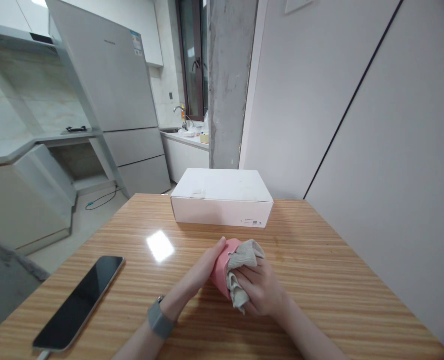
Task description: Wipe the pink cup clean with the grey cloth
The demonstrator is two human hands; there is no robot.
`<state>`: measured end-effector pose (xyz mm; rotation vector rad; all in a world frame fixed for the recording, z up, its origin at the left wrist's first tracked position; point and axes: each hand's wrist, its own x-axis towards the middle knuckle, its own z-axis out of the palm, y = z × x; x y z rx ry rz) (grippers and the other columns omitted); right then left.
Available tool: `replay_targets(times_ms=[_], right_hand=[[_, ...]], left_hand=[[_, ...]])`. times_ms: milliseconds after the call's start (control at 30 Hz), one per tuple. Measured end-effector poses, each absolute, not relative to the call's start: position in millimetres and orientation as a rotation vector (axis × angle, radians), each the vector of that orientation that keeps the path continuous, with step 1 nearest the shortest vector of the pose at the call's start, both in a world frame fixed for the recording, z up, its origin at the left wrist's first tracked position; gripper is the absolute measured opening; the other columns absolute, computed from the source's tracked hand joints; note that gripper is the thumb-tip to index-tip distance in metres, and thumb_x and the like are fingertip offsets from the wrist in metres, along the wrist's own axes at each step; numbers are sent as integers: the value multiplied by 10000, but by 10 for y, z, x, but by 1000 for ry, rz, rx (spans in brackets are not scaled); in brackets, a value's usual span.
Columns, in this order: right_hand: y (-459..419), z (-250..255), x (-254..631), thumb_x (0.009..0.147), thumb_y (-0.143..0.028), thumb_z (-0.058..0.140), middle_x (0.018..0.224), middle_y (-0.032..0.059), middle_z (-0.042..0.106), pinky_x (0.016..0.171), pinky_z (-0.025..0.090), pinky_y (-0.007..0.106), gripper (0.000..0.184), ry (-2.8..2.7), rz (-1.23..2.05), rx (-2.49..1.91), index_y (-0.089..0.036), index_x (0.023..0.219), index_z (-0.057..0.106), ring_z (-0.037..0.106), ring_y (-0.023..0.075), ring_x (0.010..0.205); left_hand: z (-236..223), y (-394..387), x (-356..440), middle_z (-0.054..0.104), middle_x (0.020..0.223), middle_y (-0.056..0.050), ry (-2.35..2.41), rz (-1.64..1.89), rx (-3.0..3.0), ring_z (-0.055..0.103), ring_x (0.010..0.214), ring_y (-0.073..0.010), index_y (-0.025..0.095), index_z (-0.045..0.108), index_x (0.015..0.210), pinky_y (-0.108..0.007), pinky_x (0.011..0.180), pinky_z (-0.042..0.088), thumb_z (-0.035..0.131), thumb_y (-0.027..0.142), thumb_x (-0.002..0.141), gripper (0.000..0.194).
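Observation:
A pink cup-like vessel (219, 272) is tilted over the near middle of the table, its mouth turned toward my right side. My left hand (205, 264) grips it from the left, thumb along its upper side and the other fingers hidden behind it. In my right hand (261, 287) is a grey-beige cloth (246, 254), bunched up and pushed against the vessel's opening. Part of the cloth hangs out over the rim. The inside of the vessel is hidden by the cloth and my fingers.
A white box (222, 212) lies beyond my hands on the wood-grain table (319, 280). At the left is a phone (81, 302) with a cable plugged in. A white wall (394, 165) runs along the right side; a fridge (105, 75) stands past the table's far left.

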<state>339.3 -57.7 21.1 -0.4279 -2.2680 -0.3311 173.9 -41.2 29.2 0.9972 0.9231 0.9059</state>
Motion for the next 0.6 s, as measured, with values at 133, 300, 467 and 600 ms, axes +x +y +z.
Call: replay_targets(times_ms=[133, 300, 467, 600], right_hand=[[-538, 190, 3454, 823, -217, 414, 808, 95, 684, 733, 464, 393, 208, -2266, -250, -503, -175, 924, 591, 599, 246, 778], [-534, 177, 3508, 847, -224, 373, 824, 93, 680, 738, 464, 409, 219, -2197, -177, -671, -198, 907, 582, 612, 257, 785], [-535, 181, 3514, 850, -203, 382, 873, 105, 706, 780, 496, 397, 241, -2204, -153, -706, -184, 966, 593, 645, 256, 840], [-514, 147, 3549, 845, -198, 412, 1070, 141, 697, 909, 476, 449, 347, -2156, -113, -666, -143, 1136, 592, 632, 282, 1034]], left_hand=[[224, -390, 1757, 727, 1041, -82, 1016, 973, 1101, 583, 1076, -266, 117, 729, 927, -361, 993, 364, 480, 559, 862, 512], [180, -418, 1776, 725, 973, -93, 807, 984, 1066, 615, 927, -238, 106, 708, 986, -333, 848, 437, 523, 548, 836, 502], [173, -450, 1831, 701, 778, -64, 865, 960, 1052, 598, 658, -165, 99, 705, 925, -253, 607, 428, 680, 529, 723, 475], [181, -400, 1826, 720, 821, -81, 945, 1031, 974, 622, 749, -184, 82, 718, 883, -235, 630, 439, 681, 517, 735, 461]])
